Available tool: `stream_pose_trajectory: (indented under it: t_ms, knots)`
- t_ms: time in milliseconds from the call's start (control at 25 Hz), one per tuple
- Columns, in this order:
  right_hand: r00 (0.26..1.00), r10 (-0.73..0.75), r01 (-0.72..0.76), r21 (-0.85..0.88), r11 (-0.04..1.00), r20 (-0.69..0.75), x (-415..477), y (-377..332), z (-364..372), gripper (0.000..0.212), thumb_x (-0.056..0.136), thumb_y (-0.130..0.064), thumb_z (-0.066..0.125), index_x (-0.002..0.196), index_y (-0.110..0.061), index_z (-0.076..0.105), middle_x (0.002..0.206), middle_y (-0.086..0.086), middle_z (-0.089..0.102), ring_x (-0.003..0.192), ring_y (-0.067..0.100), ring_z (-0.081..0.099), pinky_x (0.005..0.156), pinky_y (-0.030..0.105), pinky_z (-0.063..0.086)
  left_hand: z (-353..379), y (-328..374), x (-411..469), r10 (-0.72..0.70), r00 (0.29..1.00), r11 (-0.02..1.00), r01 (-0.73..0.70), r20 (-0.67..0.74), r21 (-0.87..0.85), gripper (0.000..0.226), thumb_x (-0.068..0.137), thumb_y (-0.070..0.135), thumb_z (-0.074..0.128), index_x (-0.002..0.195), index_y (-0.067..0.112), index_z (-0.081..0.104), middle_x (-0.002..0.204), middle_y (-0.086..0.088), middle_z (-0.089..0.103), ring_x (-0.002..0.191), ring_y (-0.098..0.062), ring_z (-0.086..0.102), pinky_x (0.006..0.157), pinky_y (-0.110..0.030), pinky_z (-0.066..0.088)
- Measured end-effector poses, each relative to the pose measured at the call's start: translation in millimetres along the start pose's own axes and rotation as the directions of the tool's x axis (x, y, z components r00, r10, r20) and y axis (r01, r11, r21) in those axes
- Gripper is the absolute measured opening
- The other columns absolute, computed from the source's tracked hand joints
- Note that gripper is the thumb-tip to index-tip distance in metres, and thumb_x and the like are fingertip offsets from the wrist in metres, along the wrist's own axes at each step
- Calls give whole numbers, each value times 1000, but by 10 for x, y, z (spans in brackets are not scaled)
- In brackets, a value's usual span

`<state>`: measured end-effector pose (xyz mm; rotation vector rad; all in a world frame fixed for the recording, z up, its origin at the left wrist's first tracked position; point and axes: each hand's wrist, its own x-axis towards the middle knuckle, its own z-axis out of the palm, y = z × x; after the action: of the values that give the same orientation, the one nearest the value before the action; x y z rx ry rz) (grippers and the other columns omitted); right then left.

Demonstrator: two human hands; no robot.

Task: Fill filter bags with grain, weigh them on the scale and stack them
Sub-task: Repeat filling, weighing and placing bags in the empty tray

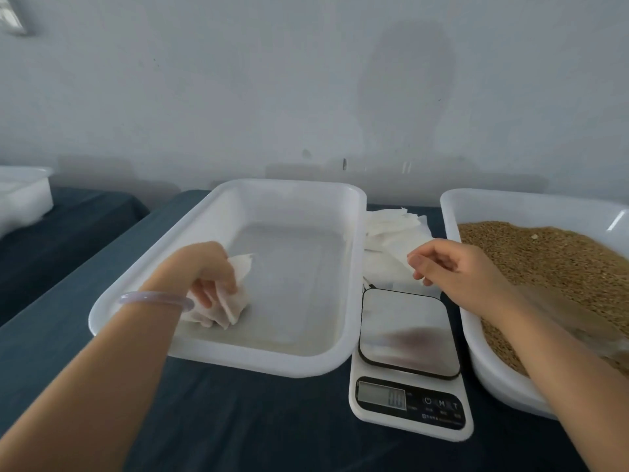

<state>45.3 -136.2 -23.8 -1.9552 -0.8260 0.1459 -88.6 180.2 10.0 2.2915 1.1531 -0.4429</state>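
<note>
The dark-blue counter (238, 420) carries a white tray (292, 189) in the middle and a grain tray (452, 212) at its right edge, heaped with brown grain (544, 260). Between them, near the front edge, sits a kitchen scale (408, 335) with a bare platform and a display too blurred to read. Behind it lies a pile of empty filter bags (391, 229).

The left hand (207, 267) grips a filled filter bag (224, 308) on the middle tray's floor, at its near-left corner. The right hand (452, 267) hovers over the pile, fingers loosely curled, with nothing plainly held.

This looks like the stacking step, with the bag being set down. Next, I judge, the left hand must release it and the right must pinch one single empty bag off the pile.
</note>
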Motion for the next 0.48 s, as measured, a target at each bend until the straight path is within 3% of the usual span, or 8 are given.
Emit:
stream_pose_trajectory:
  t_ms: [80,160,240,320,400,480]
  knots:
    - [1000,9,-9,3,1000,1,-1,-1,2,43,63,-67,53,84,-31,66,76,-13,70,68,3,65,66,18,47,5,-114,9,-86,992,995,81,90,63,34,84,14,67,113,3,55,84,-14,73,67,-26,71,44,-27,49]
    - [1000,17,-17,-3,1000,-2,-3,0,-3,42,65,-66,52,84,-31,66,76,-13,70,67,2,65,64,16,46,-36,-130,40,-124,988,976,106,87,191,40,82,21,70,113,2,55,85,-10,74,77,-26,70,64,-32,54]
    - [1000,20,-21,-6,1000,-10,-3,10,-9,38,69,-63,52,84,-31,65,75,-13,70,67,3,65,63,15,45,-121,-24,27,-61,993,908,99,-105,408,37,79,27,73,107,7,58,90,-5,67,84,-24,66,76,-33,49]
    - [999,24,-24,-16,1000,-26,7,32,-5,30,79,-56,54,84,-28,65,75,-12,69,66,4,64,62,16,46,-153,175,-56,133,937,839,68,-324,539,24,80,25,68,99,16,56,88,0,57,88,-23,58,77,-32,44]
    - [998,36,-37,-6,999,-52,21,47,-7,22,88,-44,55,85,-25,66,73,-11,69,64,5,63,62,18,49,-47,490,-134,417,844,818,-188,-336,544,28,81,17,61,109,19,58,105,-1,59,102,-25,55,86,-34,44]
    - [995,49,-45,39,998,-92,27,47,-18,22,90,-38,54,84,-22,67,67,-8,67,56,4,58,59,15,47,204,901,-269,700,677,685,-544,-228,484,33,86,19,59,119,19,58,125,-2,57,119,-23,48,99,-30,36]
